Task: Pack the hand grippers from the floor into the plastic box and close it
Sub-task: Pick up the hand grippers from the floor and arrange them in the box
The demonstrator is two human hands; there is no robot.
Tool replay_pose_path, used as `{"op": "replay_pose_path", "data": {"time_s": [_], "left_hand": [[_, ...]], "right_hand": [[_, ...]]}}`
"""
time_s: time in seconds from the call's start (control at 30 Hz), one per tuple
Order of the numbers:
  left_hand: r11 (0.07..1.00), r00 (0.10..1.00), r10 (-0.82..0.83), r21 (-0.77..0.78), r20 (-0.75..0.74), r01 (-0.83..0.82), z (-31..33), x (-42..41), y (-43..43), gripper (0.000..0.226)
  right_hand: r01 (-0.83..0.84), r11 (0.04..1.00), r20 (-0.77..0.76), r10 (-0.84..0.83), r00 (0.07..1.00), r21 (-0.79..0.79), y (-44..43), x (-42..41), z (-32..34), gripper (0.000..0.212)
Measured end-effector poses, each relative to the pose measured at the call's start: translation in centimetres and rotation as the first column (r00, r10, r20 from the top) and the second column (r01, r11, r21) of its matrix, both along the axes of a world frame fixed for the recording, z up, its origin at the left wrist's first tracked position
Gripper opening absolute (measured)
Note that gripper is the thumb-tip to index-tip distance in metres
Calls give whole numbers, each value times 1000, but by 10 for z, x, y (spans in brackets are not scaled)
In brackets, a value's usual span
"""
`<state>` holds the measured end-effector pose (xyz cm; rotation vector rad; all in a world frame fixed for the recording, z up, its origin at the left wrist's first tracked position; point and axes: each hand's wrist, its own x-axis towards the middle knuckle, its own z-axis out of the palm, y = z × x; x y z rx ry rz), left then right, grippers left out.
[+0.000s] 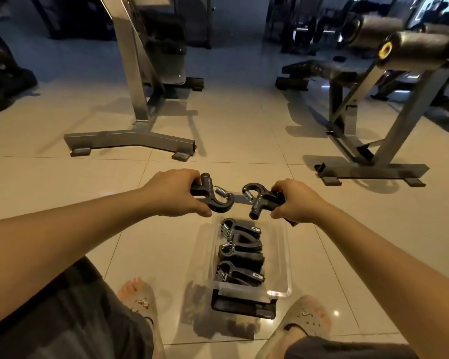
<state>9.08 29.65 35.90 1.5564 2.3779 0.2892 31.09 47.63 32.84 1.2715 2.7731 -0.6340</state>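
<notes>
The person sits low over the tiled floor [62, 182] with both arms stretched forward, each hand carrying one black hand gripper in the air just beyond the far end of the plastic box [285, 257]. The left hand [175, 193] has its fingers [202, 210] curled round the handles of the left gripper [214, 196], whose hooked head and steel spring point toward the middle. The right hand [300, 203] is wrapped the same way round the handles of the right gripper [259, 203], thumb underneath, with its hook and spring facing the other one. The two heads sit near each other but do not touch. The clear box stands open on the floor between the person's feet, which are in pale sandals [305, 318]. Three packed grippers [240, 252] lie inside it in a row along its left side, springs to the left. A black piece [244, 305] lies against the box's near end; I cannot tell what it is. Farther off, a grey machine frame [130, 141] stands on the left and a padded bench frame [373, 161] on the right.
</notes>
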Motion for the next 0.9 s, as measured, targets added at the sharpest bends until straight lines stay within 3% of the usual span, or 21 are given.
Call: {"op": "replay_pose_path", "data": {"time_s": [0.17, 0.3, 0.53, 0.63, 0.77, 0.9], "left_hand": [[997, 998, 16, -76, 58, -12, -19, -12, 32, 53], [996, 1000, -9, -84, 24, 11, -44, -19, 48, 52], [990, 990, -135, -59, -49, 132, -93, -52, 51, 55], [982, 986, -166, -96, -16, 164, -104, -67, 53, 54], [978, 988, -152, -141, 10, 152, -111, -83, 66, 54], [970, 986, -166, -179, 16, 166, -120, -90, 75, 54]], "right_hand": [[-34, 999, 80, 35, 996, -22, 22, -28, -48, 36], [-94, 995, 110, 96, 989, -24, 33, -48, -96, 28], [-106, 994, 76, 107, 991, -14, 61, -72, -157, 43], [-68, 997, 30, 69, 997, -44, 63, -72, -187, 39], [-115, 991, 72, 120, 990, -69, 71, -71, -218, 53], [-91, 992, 31, 94, 995, -85, 82, -76, -239, 52]]}}
